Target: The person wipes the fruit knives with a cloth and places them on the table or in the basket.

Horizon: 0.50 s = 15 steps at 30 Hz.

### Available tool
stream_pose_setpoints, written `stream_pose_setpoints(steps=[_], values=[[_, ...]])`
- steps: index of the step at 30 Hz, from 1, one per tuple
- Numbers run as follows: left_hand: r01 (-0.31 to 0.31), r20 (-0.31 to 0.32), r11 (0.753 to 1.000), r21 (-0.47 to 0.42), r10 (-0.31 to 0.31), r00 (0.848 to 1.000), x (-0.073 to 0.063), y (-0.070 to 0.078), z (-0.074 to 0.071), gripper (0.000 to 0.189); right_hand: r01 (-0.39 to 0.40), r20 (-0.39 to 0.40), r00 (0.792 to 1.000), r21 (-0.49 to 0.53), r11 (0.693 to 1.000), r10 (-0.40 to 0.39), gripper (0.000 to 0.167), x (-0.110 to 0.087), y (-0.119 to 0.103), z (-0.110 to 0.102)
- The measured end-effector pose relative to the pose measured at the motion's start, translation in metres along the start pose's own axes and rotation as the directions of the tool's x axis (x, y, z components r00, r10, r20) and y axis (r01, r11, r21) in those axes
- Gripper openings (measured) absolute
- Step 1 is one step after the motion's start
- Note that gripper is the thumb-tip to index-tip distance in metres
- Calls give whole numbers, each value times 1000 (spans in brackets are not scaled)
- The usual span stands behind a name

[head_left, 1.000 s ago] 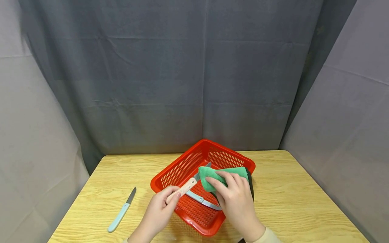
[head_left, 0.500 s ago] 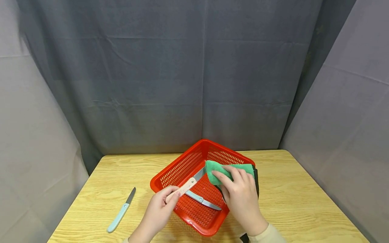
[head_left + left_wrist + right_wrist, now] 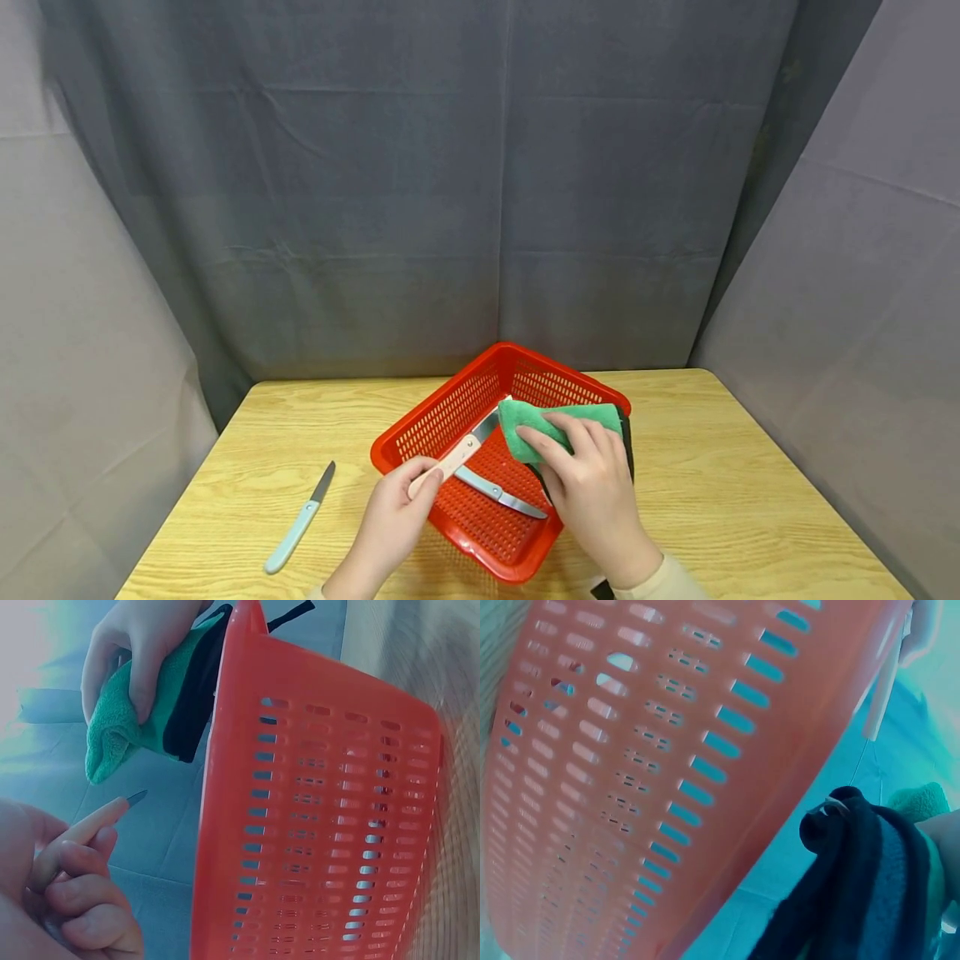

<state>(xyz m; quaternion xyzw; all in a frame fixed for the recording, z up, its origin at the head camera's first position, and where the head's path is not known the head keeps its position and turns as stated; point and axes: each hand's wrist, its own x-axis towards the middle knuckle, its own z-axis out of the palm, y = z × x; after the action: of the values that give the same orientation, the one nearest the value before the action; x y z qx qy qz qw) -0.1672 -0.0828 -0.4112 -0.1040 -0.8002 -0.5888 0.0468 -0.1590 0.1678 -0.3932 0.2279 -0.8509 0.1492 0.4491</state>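
Note:
In the head view my left hand (image 3: 393, 512) grips the pale handle of a knife (image 3: 453, 457) above the red basket (image 3: 491, 560). Its blade points away to the upper right, its far part overlapped by a green cloth (image 3: 531, 423) with black edging. My right hand (image 3: 596, 492) holds that folded cloth, fingers on top, over the basket's right side. From the left wrist, the handle (image 3: 97, 825) lies in curled fingers, with the bunched cloth (image 3: 112, 742) just beyond. The right wrist view shows the cloth's dark edging (image 3: 855, 862) close to the basket's rim.
A knife with a light blue handle (image 3: 478, 482) lies inside the basket. Another light blue knife (image 3: 300, 529) rests on the wooden table (image 3: 712, 500) at the left, blade pointing away. Grey curtains (image 3: 375, 208) stand behind and at both sides.
The right hand has moved the cloth right along the blade, baring more of it, then slightly back left. The left hand and its knife have stayed nearly still.

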Motion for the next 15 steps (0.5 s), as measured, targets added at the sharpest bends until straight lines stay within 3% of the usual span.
stream_pose_setpoints(steps=[7, 15], values=[[10, 22, 1000, -23, -9, 1000, 1, 3, 1, 11, 34, 49, 998, 14, 999, -35, 46, -3, -8, 5], [21, 30, 999, -25, -21, 999, 1, 3, 2, 13, 54, 73, 996, 24, 998, -56, 44, -2, -14, 9]])
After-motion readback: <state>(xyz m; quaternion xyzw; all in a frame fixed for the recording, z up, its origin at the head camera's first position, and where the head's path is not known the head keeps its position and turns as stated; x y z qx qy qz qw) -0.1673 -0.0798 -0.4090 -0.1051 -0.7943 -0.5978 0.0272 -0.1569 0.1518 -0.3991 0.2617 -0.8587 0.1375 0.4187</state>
